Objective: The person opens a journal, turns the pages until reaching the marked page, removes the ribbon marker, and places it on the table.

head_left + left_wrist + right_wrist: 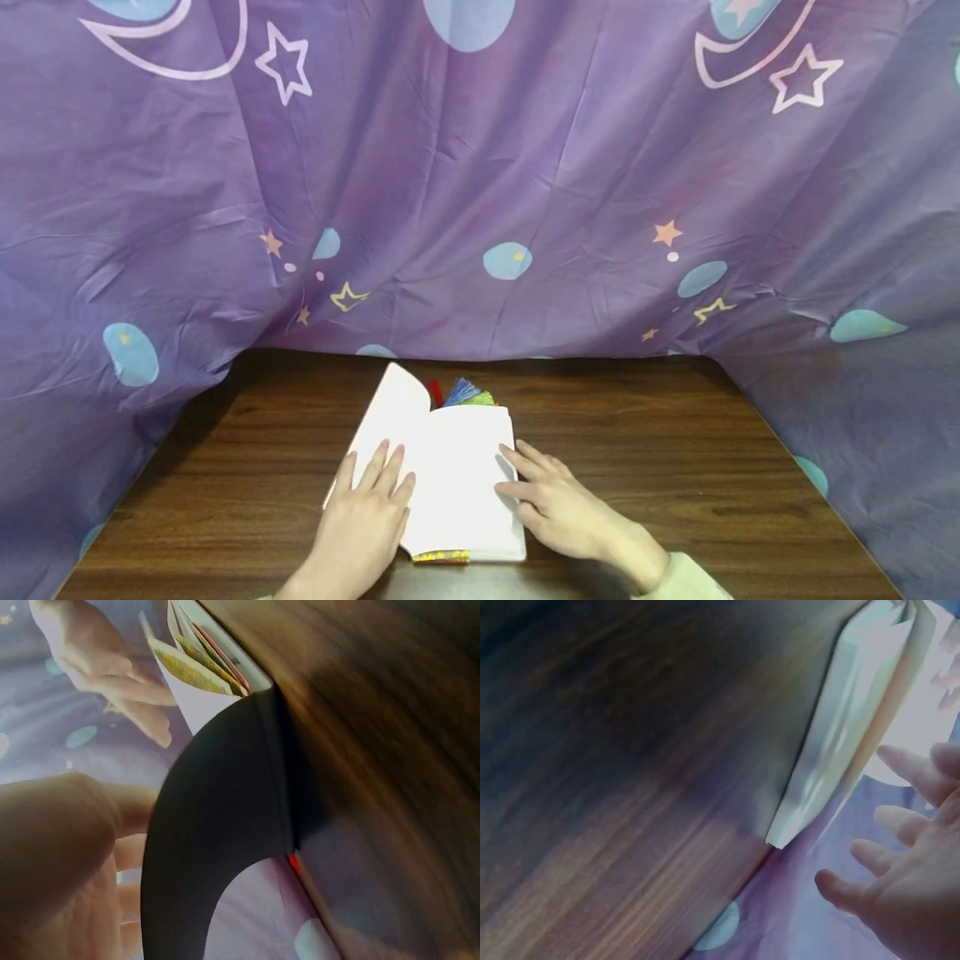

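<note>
An open book point(457, 483) with bright white pages lies on the table. My left hand point(363, 512) rests on the left-hand page with its fingers spread. A dark curved cover point(217, 780) stands beside that hand in the left wrist view. On the other side, my right hand point(558, 504) has its extended fingers at the outer edge of the right-hand page. Blue and green tassels point(463, 392) and a red ribbon point(437, 392) stick out from the top of the book. A yellow patterned strip point(441, 556) shows at its bottom edge, among the pages.
The book stands on a dark wood-grain table point(675, 450), near its front middle. A purple curtain point(420, 183) with stars and moons hangs behind the table and along both sides.
</note>
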### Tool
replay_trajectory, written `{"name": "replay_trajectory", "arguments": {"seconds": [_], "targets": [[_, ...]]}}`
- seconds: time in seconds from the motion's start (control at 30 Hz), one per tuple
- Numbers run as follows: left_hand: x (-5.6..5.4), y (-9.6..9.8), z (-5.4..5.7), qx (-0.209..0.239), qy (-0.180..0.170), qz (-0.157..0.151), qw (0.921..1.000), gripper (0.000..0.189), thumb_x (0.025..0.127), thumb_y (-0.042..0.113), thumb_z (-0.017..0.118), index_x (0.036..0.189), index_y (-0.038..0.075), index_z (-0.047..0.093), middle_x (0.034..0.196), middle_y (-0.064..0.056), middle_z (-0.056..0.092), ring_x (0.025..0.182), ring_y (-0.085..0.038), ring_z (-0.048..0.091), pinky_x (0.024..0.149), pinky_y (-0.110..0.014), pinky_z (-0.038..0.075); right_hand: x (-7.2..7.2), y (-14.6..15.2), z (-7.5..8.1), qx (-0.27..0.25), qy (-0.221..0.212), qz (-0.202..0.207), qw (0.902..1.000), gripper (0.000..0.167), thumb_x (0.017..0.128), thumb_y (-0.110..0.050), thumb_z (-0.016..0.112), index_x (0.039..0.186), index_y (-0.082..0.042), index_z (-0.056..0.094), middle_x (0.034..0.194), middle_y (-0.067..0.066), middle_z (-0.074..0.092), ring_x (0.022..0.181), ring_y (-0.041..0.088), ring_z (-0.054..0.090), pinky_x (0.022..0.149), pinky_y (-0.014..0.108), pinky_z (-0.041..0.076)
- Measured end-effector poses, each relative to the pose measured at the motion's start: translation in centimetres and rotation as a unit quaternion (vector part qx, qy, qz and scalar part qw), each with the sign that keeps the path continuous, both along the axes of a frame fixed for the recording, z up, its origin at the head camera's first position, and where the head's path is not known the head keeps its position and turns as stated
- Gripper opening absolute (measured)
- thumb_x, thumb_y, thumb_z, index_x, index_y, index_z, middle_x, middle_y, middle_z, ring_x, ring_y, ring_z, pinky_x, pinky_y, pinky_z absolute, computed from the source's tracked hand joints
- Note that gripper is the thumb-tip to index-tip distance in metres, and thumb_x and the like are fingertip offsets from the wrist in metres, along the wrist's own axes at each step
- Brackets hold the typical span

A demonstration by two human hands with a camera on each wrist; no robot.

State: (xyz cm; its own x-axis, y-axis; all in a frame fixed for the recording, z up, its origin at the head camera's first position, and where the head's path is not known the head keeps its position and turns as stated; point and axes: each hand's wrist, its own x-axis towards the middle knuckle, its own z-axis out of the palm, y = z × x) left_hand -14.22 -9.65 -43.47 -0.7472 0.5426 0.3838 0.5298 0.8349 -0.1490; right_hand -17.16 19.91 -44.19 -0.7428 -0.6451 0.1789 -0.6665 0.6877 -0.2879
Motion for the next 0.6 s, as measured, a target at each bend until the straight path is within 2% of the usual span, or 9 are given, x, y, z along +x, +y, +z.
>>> {"name": "replay_trajectory", "arguments": {"seconds": [0.07,0.17,0.37,0.47,0.6], "targets": [[-0.3,-0.1,-0.2,0.001,-0.011,0.016,0.9998,0.037,0.084,0.032,0.072,0.115,0.012,0.073,0.137,-0.018,0.055,0.129,-0.036,0.048,0.098,-0.062,0.038,-0.1,-0.1,-0.3,0.012,-0.013,0.007,0.9998,0.037,0.098,-0.036,0.058,0.125,-0.012,0.067,0.153,0.016,0.036,0.141,0.041,0.027,0.103,0.069,0.028],[-1.0,-0.3,-0.5,0.003,-0.022,0.036,0.9991,0.041,0.087,0.036,0.069,0.120,0.013,0.070,0.137,-0.018,0.055,0.127,-0.036,0.050,0.093,-0.059,0.042,-0.5,-0.2,-0.7,0.027,-0.020,0.016,0.9993,0.061,0.088,-0.057,0.062,0.131,-0.013,0.061,0.152,0.017,0.037,0.140,0.044,0.028,0.104,0.068,0.029],[-2.1,-1.0,-1.2,0.013,-0.037,0.045,0.9982,0.044,0.089,0.039,0.067,0.124,0.014,0.068,0.136,-0.019,0.055,0.123,-0.037,0.052,0.087,-0.057,0.045,-1.7,-0.4,-1.5,0.055,-0.034,0.022,0.9977,0.098,0.071,-0.061,0.075,0.151,-0.019,0.038,0.158,0.014,0.028,0.141,0.043,0.025,0.105,0.068,0.027],[-2.5,-1.1,-1.4,0.030,-0.053,0.042,0.9973,0.044,0.089,0.037,0.067,0.125,0.013,0.067,0.137,-0.021,0.054,0.125,-0.039,0.050,0.092,-0.062,0.042,-2.1,-0.6,-1.7,0.067,-0.043,0.019,0.9966,0.106,0.066,-0.065,0.074,0.154,-0.022,0.033,0.159,0.014,0.024,0.142,0.043,0.022,0.105,0.068,0.025],[-2.8,-1.2,-1.6,0.059,-0.073,0.039,0.9948,0.043,0.090,0.035,0.067,0.126,0.012,0.066,0.140,-0.021,0.050,0.131,-0.040,0.044,0.100,-0.069,0.032,-2.4,-0.7,-2.0,0.069,-0.047,0.017,0.9964,0.108,0.064,-0.067,0.073,0.153,-0.022,0.034,0.159,0.015,0.023,0.142,0.044,0.022,0.106,0.068,0.025]]}}
